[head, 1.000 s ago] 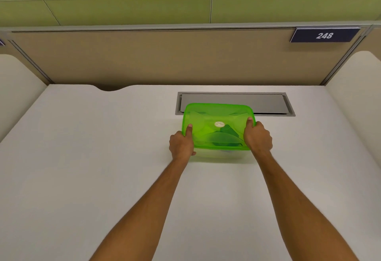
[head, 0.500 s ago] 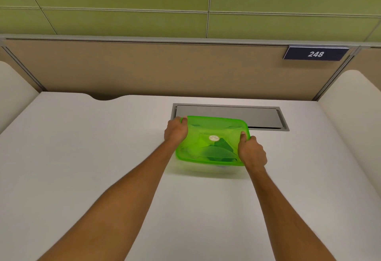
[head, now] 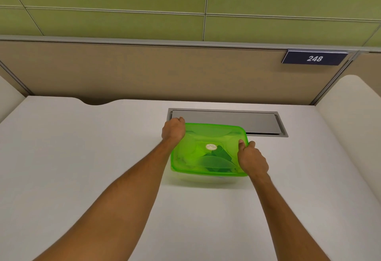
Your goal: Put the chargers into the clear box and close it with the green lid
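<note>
The translucent green lid (head: 208,139) lies on top of the clear box (head: 202,179), which stands on the white desk (head: 82,157). Dark charger shapes (head: 218,157) show through the lid, blurred. My left hand (head: 173,129) presses on the lid's far left corner with its fingers curled over the edge. At the near right corner my right hand (head: 251,160) grips the lid's rim, thumb on top. Only a thin strip of the box's wall is visible below the lid.
A grey metal cable hatch (head: 257,122) is set into the desk just behind the box. A beige partition (head: 144,75) with a "248" sign (head: 314,58) closes the back. White side panels stand left and right.
My left hand went from the lid's near left edge to its far left corner. My right hand stayed at the near right. The view tilted up a little.
</note>
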The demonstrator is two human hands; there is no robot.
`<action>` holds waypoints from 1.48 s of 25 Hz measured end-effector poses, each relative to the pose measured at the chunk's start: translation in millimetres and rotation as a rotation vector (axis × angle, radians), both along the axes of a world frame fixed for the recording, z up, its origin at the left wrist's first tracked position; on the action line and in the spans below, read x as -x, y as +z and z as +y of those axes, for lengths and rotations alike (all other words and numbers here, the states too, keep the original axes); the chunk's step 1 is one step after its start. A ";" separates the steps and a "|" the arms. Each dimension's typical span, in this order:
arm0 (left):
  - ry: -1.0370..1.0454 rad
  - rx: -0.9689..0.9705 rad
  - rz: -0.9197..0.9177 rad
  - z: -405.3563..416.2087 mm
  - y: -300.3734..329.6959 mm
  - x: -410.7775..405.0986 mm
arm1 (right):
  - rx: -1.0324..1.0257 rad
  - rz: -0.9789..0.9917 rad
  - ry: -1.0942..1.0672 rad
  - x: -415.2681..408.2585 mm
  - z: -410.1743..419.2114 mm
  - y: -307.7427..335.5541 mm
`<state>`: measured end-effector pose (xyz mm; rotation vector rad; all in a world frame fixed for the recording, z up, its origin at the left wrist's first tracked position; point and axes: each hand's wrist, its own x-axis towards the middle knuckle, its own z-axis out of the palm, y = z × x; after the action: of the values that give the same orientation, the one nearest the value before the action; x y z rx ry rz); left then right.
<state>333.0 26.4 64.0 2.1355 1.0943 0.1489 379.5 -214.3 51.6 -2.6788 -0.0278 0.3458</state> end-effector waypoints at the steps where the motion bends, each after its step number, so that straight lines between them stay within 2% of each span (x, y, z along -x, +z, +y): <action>1: -0.003 -0.001 -0.004 0.7 -0.7 0.4 | -0.001 -0.001 0.011 -1.2 0.0 0.1; 4: -0.017 0.011 -0.015 2.2 -3.5 3.2 | 0.012 -0.008 0.038 -3.5 0.1 1.6; 8: -0.001 0.017 -0.034 0.7 -0.9 4.6 | -0.042 0.123 0.027 -17.2 0.7 11.4; 11: 0.012 0.002 -0.049 -1.7 -0.4 5.6 | -0.101 0.070 0.005 -33.2 15.5 19.4; 14: 0.012 -0.018 -0.054 -1.4 -0.7 6.3 | -0.064 0.025 0.028 -51.4 33.5 22.4; 19: -0.008 -0.050 -0.066 -1.5 -3.2 5.7 | -0.012 0.157 0.164 -87.9 43.7 22.1; 25: -0.031 -0.067 -0.065 -0.5 -4.6 4.8 | 0.055 0.158 0.244 -97.5 46.6 21.6; 37: -0.042 0.014 -0.079 1.8 -1.8 2.9 | -0.072 0.091 0.081 -93.8 48.0 11.9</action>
<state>330.1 28.2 62.3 2.1201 1.0014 0.2032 473.2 -166.3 63.5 -2.5930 -0.1189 0.4830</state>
